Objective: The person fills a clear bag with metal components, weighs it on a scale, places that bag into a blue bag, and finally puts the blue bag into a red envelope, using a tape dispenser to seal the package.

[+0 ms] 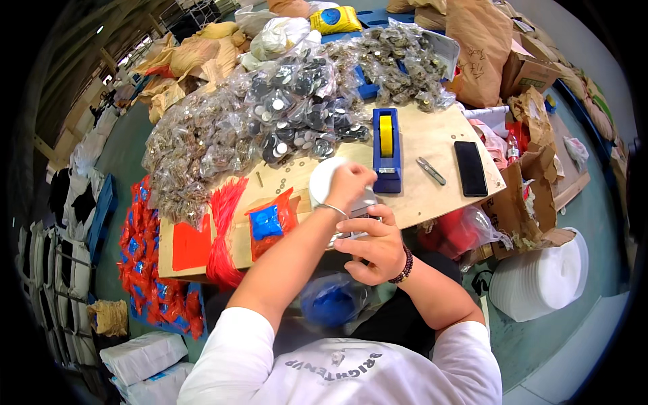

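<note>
My left hand [353, 183] is over a white round-topped scale [321, 178], close to a blue tape dispenser [394, 181] with yellow tape; its fingers are curled together, and whether they pinch anything cannot be told. My right hand [372, 245] is nearer my body at the scale's front edge, palm turned inward and fingers spread and bent, partly hiding the scale's panel. To the left lie a red plastic bag with a blue packet [266, 223], a bundle of red ties [225, 228] and a red sheet [190, 245]. Thread snips [431, 171] and a black phone [471, 168] lie to the right.
Clear bags of small metal parts [202, 142] and of black and white discs [288, 116] are heaped along the table's [430, 202] far side. Loose washers and a bolt [259, 179] lie before them. Torn cardboard boxes [526, 202] stand right; red bags [147, 263] are piled left.
</note>
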Action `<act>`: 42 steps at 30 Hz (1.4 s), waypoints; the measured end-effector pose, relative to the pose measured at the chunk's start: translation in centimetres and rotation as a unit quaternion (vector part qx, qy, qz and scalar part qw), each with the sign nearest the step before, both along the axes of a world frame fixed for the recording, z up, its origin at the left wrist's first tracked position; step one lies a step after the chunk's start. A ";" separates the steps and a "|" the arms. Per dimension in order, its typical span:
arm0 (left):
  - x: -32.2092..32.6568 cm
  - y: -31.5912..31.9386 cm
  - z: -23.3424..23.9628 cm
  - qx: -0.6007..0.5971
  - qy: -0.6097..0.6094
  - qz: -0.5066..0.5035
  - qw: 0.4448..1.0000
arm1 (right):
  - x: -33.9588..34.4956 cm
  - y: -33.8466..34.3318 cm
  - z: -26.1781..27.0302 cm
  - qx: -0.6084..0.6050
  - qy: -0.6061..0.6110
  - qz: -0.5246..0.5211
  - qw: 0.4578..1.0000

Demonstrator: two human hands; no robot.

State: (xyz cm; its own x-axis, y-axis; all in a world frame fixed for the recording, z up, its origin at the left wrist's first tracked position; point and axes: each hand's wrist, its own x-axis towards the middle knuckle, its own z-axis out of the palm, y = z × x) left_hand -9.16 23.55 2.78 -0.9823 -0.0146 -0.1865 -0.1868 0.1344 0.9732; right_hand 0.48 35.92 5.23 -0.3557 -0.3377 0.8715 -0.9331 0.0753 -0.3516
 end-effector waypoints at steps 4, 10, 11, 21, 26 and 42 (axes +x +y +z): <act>0.5 -7.3 2.7 0.190 0.097 0.119 0.970 | -0.1 -0.6 0.8 0.033 0.006 -0.029 0.999; 6.3 -16.2 4.8 0.228 0.213 0.180 0.933 | -2.7 -3.3 -2.0 -0.018 -0.340 0.050 0.939; 7.5 -16.9 4.5 0.214 0.237 0.192 0.928 | -3.4 -4.0 -2.1 -0.037 -0.412 0.128 0.901; 13.3 -19.9 -2.7 0.108 0.256 0.412 0.868 | -5.4 -11.0 -1.5 -0.054 -0.618 0.216 0.754; 13.1 -21.2 -5.8 0.085 0.204 0.460 0.860 | -6.0 -13.6 -2.4 -0.055 -0.630 0.225 0.741; 13.5 -19.8 -8.1 -0.026 0.150 0.430 0.890 | -7.5 -12.2 -3.4 0.035 -0.691 0.115 0.713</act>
State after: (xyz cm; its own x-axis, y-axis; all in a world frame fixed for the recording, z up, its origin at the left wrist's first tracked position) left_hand 4.31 3.72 -5.33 -0.6094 -0.7858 0.1059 0.0248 0.1146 0.9931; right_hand -7.04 23.70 1.87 -0.7863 -0.5508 -0.2799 0.3102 0.0399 -0.9498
